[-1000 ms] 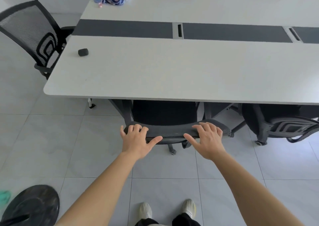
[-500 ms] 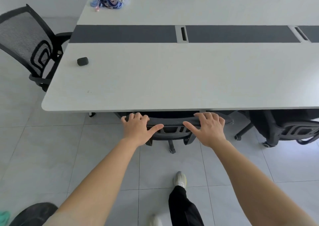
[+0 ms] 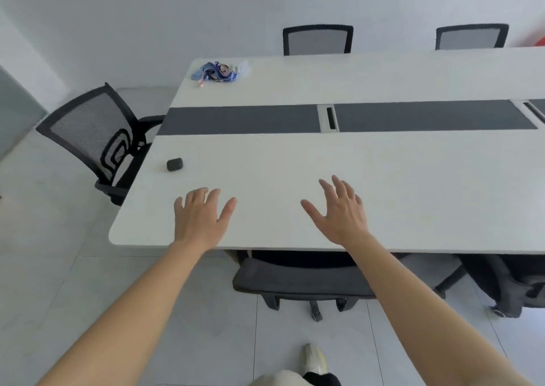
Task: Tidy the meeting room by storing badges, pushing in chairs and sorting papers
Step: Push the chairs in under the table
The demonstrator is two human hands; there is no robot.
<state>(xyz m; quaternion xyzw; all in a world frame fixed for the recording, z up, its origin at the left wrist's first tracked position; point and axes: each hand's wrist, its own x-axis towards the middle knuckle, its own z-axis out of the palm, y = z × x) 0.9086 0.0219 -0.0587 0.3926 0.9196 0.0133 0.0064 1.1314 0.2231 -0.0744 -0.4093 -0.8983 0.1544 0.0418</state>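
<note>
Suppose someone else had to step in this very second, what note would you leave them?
Left hand and right hand: both open over the table, nothing in either grip.
Chair in front is tucked under the table's near edge: done.
Badges lie in a heap at the far left corner, not yet stored.
Chair at the left end stands angled, probably needs pushing in.
No papers in view; a small black object sits near the left end.
</note>
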